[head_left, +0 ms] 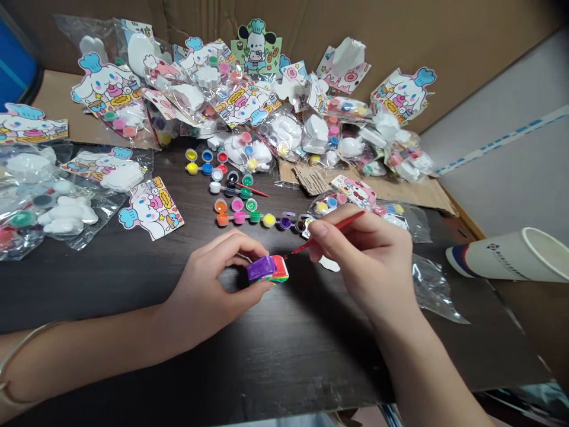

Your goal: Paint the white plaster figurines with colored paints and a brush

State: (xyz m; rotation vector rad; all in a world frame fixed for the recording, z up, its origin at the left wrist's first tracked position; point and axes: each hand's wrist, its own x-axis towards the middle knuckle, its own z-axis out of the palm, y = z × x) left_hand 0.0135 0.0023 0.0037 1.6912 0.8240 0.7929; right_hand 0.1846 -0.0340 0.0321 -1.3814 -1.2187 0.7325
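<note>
Between the thumb and fingers of my left hand [217,281] is a small painted figurine [262,268], purple on one part and red on another, with green, yellow and blue along its lower side and a white patch at the right end. My right hand [364,255] grips a red paintbrush [331,231] like a pen. Its dark tip is at the figurine's red end; whether it touches I cannot tell. Just beyond my hands stand open paint pots [253,218] in a row, with more pots [230,184] behind them. A second red brush [253,190] lies beside those.
Bagged white figurines with paint pots and cartoon cards [249,101] are heaped along the back by a cardboard wall. More bags [66,207] lie at left, near a loose card [152,209]. A paper cup [502,258] lies tilted at right, near a clear plastic bag [435,290].
</note>
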